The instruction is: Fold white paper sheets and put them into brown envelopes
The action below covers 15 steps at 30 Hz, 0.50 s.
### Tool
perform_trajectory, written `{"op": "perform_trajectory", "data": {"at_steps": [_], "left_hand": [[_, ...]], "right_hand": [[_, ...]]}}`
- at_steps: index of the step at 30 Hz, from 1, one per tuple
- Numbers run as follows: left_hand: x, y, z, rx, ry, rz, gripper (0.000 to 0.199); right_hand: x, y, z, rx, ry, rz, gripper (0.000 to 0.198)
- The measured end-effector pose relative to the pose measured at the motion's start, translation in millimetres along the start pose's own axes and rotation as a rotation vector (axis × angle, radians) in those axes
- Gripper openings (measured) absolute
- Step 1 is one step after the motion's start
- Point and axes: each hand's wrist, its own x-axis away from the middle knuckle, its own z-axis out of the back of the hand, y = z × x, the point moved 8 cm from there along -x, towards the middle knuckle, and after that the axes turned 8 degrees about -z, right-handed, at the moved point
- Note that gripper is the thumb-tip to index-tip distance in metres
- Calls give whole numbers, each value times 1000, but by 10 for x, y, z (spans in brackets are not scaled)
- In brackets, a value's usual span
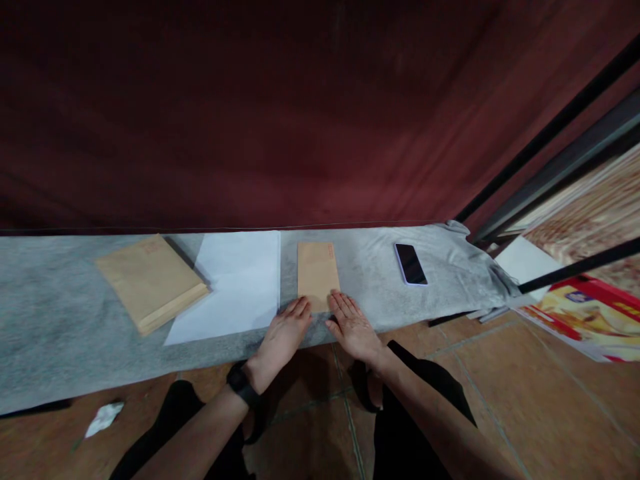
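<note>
A small brown paper envelope with red print at its upper right corner lies flat in front of me. My left hand rests at its lower left edge, fingers stretched out. At the lower right edge lies my right hand, palm down, its fingers extended and touching the paper. Left of the envelope are white paper sheets. A stack of brown envelopes sits at an angle, partly over the sheets' left side.
The narrow bench is covered by a grey cloth. A phone lies on it to the right. Behind rises a dark red surface. Black bars and a colourful printed box stand at right. Crumpled white tissue lies on the tiled floor.
</note>
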Motion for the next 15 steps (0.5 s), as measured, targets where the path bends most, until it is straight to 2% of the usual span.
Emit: {"op": "perform_trajectory", "data": {"at_steps": [5,7,10,15], "left_hand": [[-76,22,12,-21,-115,-43,45],[-103,41,27,-28,-141,-36,47],[-139,65,38,-49,-151,-15,46],[-187,82,42,-88,-113,-9,40]], "right_hand": [[-187,213,98,-6,129,-253,52],[-246,270,133,-12,157,-309,45],[-318,335,154,-73,165,-327,36],[-428,467,178,-329,149,-313,32]]}}
